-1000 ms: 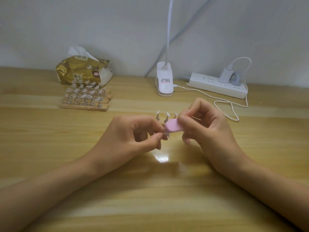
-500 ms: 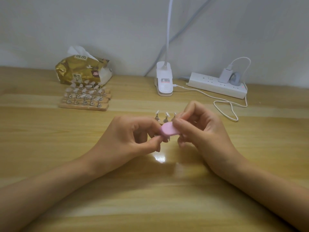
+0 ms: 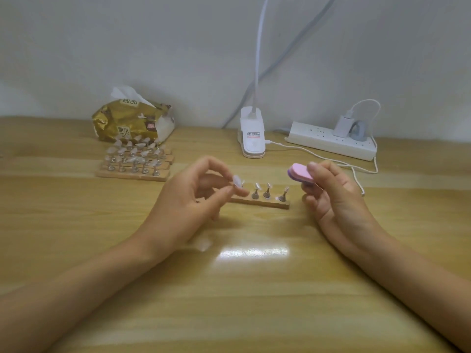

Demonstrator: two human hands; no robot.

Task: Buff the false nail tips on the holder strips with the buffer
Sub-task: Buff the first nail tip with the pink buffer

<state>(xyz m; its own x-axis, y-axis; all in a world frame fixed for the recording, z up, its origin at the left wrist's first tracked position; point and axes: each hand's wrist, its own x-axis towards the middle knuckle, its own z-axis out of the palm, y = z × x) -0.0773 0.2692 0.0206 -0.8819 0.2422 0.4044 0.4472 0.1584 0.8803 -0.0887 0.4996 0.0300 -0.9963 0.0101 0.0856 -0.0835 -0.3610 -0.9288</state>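
Pulling apart now, the left hand (image 3: 193, 200) pinches a nail tip (image 3: 237, 180), likely finished, over the strip (image 3: 262, 203); the right hand (image 3: 334, 200) grips the buffer (image 3: 299, 172).

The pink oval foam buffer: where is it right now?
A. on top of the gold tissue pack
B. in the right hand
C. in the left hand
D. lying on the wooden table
B: the right hand pinches the pink oval foam buffer between thumb and fingers, while the left hand holds a clear false nail tip instead.
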